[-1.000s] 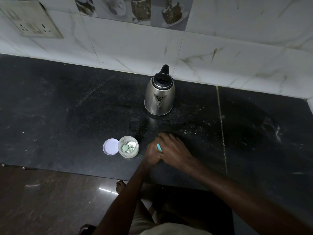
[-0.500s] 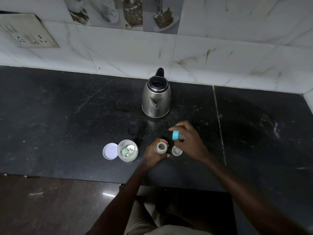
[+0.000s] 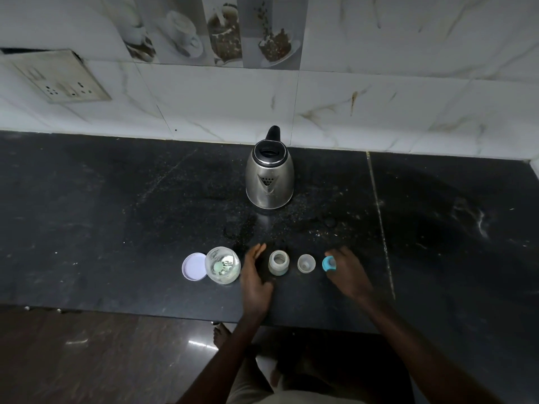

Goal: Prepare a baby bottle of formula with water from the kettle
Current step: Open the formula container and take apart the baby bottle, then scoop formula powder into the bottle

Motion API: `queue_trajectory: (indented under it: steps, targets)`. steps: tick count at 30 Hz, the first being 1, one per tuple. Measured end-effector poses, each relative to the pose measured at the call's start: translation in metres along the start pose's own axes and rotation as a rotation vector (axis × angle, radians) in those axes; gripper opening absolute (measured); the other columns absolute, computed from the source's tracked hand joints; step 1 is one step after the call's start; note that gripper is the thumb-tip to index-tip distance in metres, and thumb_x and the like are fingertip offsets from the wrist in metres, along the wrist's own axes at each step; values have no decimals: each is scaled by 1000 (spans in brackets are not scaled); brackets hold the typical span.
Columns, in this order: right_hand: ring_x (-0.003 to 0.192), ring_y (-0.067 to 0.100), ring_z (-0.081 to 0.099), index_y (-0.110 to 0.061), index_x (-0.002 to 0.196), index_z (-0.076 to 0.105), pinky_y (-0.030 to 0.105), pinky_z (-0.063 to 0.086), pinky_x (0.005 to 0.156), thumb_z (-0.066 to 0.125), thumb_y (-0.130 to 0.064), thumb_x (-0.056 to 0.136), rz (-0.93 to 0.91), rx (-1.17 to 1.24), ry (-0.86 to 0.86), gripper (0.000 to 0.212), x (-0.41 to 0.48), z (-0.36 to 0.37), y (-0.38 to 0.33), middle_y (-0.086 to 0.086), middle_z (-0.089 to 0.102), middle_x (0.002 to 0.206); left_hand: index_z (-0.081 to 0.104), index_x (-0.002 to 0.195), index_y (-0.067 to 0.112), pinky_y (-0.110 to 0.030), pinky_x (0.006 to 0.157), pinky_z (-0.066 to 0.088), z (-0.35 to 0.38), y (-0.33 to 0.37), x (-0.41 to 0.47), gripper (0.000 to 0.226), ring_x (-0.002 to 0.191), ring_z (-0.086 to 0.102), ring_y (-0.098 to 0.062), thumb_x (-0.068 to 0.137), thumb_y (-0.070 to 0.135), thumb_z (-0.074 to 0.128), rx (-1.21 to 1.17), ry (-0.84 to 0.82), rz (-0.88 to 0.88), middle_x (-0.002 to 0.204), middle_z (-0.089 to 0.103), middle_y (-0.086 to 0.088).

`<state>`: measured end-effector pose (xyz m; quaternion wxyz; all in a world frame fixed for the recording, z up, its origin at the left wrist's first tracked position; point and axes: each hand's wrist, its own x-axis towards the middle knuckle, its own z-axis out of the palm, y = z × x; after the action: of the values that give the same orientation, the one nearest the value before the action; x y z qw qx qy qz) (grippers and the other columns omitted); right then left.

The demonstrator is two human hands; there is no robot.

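Note:
A small clear baby bottle (image 3: 278, 262) stands uncapped near the front of the black counter (image 3: 116, 217). Just right of it sits its clear cap (image 3: 306, 263). Further right is the blue teat collar (image 3: 329, 264), low at the counter, with the thumb and fingers of my right hand (image 3: 350, 274) pinched around it. My left hand (image 3: 256, 277) is open just left of the bottle, not touching it. A clear formula jar (image 3: 223, 265) stands open with its white lid (image 3: 193, 266) lying beside it. The steel kettle (image 3: 269, 179) stands behind, spout toward me.
A marble-tiled wall (image 3: 379, 97) backs the counter, with a socket plate (image 3: 58, 77) at the upper left. Specks and a wet patch mark the counter in front of the kettle. The counter's front edge runs just below the hands, with dark floor beneath.
The hands have parted: the collar came off the bottle and moved right with my right hand. My left hand let go of the bottle. The clear cap now stands between them.

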<state>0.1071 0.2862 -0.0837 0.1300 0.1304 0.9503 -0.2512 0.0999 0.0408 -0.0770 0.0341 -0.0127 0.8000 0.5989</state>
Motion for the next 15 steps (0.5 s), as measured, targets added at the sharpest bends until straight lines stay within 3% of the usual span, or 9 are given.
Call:
queue_trajectory:
  steps: [2,6,11,15]
  targets:
    - [121,29,61,-11,135,67,38,49,102,75,-8,87,-14,-54,-24,48,1,4,0,10,59,130,51,145,3,-33,125,30,0,0,-15,93,148,41,-8,53,-5,47,75,42,65,152,52,5]
    - [125,26,58,-16,137,64,37,51,100,80,-23,89,3,-112,-25,52,1,9,0,7,56,134,49,150,17,-44,127,26,-4,7,-25,97,153,35,-13,57,-10,53,195,104,84,157,48,8]
    - [139,23,49,-19,154,47,35,49,109,77,-37,93,-10,-204,-17,71,-3,10,-1,4,45,152,41,153,12,-48,129,17,-26,16,-15,107,159,22,-18,52,-21,56,400,206,162,164,39,0]
    - [140,28,47,-16,157,41,39,45,111,78,-33,90,39,-150,36,78,-11,2,2,8,42,153,30,154,24,-58,121,24,-48,17,-6,110,160,14,-28,58,-9,73,610,287,-56,169,24,-4]
